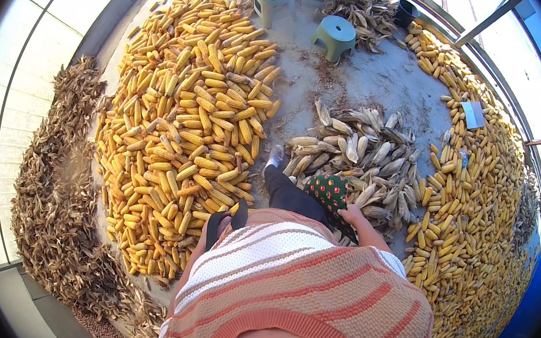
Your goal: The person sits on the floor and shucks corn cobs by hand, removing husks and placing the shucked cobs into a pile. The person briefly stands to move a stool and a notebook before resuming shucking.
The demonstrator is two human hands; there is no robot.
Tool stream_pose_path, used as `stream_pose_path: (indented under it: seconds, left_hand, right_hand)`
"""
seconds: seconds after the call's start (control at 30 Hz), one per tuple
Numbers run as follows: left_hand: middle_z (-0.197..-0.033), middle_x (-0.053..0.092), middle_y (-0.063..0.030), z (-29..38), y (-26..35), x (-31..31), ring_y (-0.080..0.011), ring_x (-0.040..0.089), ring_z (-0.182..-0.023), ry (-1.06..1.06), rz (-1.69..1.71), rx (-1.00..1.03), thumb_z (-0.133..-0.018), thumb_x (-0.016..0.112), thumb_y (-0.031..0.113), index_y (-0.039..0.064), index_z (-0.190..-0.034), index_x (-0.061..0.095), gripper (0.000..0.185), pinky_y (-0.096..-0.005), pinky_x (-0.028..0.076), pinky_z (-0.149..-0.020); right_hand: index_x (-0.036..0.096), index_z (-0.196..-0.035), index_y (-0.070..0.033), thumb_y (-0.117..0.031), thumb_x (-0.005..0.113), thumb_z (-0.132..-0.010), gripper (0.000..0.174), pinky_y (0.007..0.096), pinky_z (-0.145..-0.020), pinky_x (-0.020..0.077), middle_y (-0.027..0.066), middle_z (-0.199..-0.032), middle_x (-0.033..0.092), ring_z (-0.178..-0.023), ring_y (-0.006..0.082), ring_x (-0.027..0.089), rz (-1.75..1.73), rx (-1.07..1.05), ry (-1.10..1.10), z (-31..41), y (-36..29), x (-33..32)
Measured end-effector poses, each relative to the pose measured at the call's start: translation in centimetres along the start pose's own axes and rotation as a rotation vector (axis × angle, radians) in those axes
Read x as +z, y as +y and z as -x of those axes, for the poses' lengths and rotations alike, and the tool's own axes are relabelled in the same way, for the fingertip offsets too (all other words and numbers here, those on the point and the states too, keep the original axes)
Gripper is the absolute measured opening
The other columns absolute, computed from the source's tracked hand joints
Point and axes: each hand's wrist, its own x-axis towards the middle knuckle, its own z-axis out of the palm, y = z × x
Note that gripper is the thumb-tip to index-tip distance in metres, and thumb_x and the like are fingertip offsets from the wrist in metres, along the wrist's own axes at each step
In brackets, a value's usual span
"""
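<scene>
My right hand (353, 214) grips the edge of a dark green cloth with a red fruit print (328, 192), held out beside my right leg. Below that cloth lies a heap of unhusked corn ears (374, 159) in pale dry husks. At my left hip, my left hand (224, 224) is at a black strap (216, 229), partly hidden by it; the strap's end sticks up beside the fingers. Just beyond this hand spreads a large pile of husked yellow corn cobs (191, 127).
A second long pile of yellow cobs (466, 217) lines the right side, with a pale sheet (473, 115) on it. Plastic stools (334, 34) and a black bucket (406, 13) stand at the far end. Loose dry husks (66, 208) lie along the left wall.
</scene>
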Motion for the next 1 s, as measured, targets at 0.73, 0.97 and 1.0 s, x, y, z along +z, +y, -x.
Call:
stream_pose_path:
  seconds: [0.73,0.97,1.0]
  left_hand:
    - [-0.075,0.057,-0.0064,-29.5,18.0,-3.7,-0.0149,0.051,-0.059,0.073,-0.316,-0.557,-0.089,0.049,0.047,0.0,-0.1,0.06,0.049,-0.0288,0.044,-0.054]
    - [-0.084,0.059,-0.0077,-46.2,22.0,1.6,-0.0158,0.053,-0.067,-0.25,-0.333,-0.463,-0.089,0.049,0.049,0.001,-0.104,0.058,0.052,-0.0309,0.045,-0.063]
    - [-0.085,0.059,-0.0079,-49.1,23.0,2.5,-0.016,0.054,-0.069,-0.283,-0.336,-0.448,-0.089,0.049,0.05,0.001,-0.105,0.058,0.052,-0.0312,0.045,-0.064]
  right_hand:
    - [0.063,-0.101,-0.001,-0.031,0.063,-0.078,0.038,0.0381,-0.077,0.0469,0.0203,-0.09,0.065,-0.087,0.0299,0.064,-0.458,0.127,0.242,-8.9,-14.7,-20.4]
    - [0.061,-0.106,0.001,-0.031,0.063,-0.074,0.045,0.0396,-0.084,0.046,0.0221,-0.102,0.063,-0.096,0.0339,0.06,-0.62,0.271,0.253,-16.1,-11.2,-23.3]
    - [0.061,-0.106,0.0,-0.031,0.063,-0.074,0.045,0.0397,-0.085,0.0456,0.0221,-0.104,0.062,-0.097,0.0339,0.06,-0.624,0.314,0.277,-17.2,-11.0,-24.0]
